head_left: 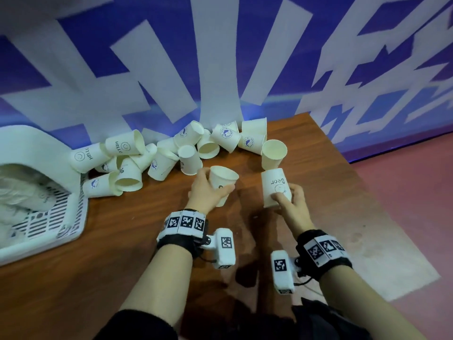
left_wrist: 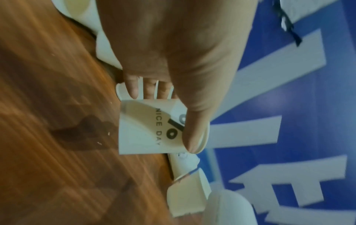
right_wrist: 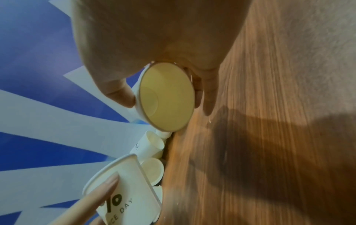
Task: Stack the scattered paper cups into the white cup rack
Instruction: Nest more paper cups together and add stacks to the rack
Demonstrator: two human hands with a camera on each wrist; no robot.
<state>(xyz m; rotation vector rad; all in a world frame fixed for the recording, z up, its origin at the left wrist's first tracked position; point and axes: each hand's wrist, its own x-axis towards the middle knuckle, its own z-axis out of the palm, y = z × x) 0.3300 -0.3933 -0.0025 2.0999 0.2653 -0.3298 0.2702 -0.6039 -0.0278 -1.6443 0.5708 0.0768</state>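
The left hand (head_left: 206, 192) grasps a "NICE DAY" cup (head_left: 221, 184) mouth-up above the wooden table (head_left: 98, 253); the right hand (head_left: 293, 204) grasps a "Bear" cup (head_left: 274, 185) base-up beside it. Scattered cups (head_left: 171, 150) lie along the wall, the white cup rack (head_left: 49, 217) at far left

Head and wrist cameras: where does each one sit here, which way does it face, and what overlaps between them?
Head: on the person's head, facing forward and down at the table, the cup pile and the white rack; both forearms, left hand and right hand show.
Left wrist: looks along the left hand at its NICE DAY cup.
Right wrist: looks along the right hand into the mouth of its Bear cup.
Shared: the NICE DAY cup shows in all three views.
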